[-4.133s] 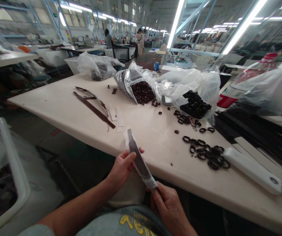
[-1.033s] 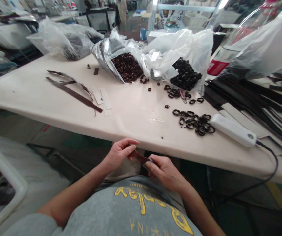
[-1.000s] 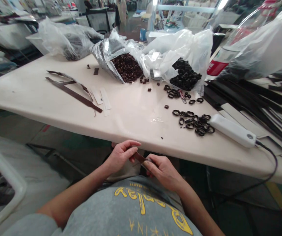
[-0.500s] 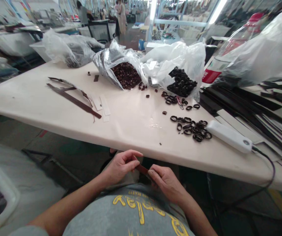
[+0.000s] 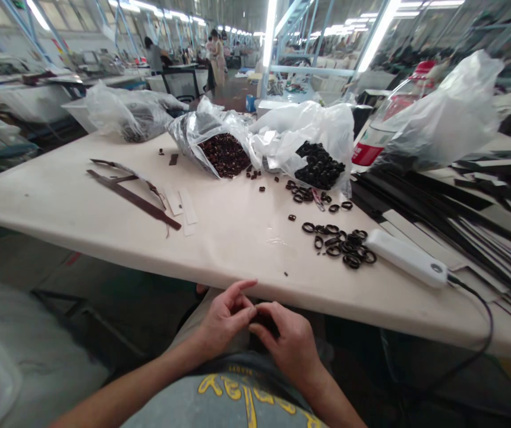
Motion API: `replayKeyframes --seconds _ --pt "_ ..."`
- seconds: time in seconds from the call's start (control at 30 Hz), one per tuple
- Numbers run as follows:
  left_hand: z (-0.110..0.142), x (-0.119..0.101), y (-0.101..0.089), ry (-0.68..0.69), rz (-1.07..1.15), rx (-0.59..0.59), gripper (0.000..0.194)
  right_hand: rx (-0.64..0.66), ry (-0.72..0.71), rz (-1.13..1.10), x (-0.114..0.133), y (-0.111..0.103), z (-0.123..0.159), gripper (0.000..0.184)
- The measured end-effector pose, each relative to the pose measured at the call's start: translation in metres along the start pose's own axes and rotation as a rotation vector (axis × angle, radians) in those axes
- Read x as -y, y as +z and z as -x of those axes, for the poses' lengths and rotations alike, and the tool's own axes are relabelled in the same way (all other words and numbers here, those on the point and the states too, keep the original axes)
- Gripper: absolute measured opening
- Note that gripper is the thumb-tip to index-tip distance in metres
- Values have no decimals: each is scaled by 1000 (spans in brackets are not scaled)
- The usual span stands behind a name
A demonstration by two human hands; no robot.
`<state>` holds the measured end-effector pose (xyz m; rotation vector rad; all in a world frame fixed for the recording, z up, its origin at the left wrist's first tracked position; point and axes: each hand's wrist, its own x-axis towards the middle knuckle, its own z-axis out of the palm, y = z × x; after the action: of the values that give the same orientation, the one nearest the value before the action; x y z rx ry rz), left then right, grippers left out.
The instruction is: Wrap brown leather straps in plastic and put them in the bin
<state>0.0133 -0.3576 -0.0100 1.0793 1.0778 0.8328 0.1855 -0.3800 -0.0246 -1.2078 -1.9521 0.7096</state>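
Observation:
My left hand point(image 5: 226, 318) and my right hand point(image 5: 287, 345) meet just below the table's near edge, above my lap. Both pinch a dark brown strap piece point(image 5: 259, 320), almost wholly hidden between the fingers. On the cream table point(image 5: 220, 238) lie a long brown strap point(image 5: 133, 198) at the left and several loose black rings point(image 5: 342, 249) at the right.
Open plastic bags hold brown loops point(image 5: 225, 154) and black rings point(image 5: 318, 167). A white corded tool point(image 5: 407, 266) lies by the rings. Black strips point(image 5: 460, 214) are stacked at the right, a bottle point(image 5: 378, 134) stands behind. People stand far back in the aisle.
The strap piece, long and wrapped in plastic four seconds ago, is now nearly hidden between my hands. My hands have closed together. The view has tilted up.

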Motion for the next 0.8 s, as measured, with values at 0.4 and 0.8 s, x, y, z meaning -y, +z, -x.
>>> replayKeyframes --seconds 0.4,0.8 --pt "2 4 -4 70 -254 1 49 -93 -159 185 -9 4 12 16" --pt "4 8 -7 103 -375 33 44 -63 -155 180 -13 9 16 14"
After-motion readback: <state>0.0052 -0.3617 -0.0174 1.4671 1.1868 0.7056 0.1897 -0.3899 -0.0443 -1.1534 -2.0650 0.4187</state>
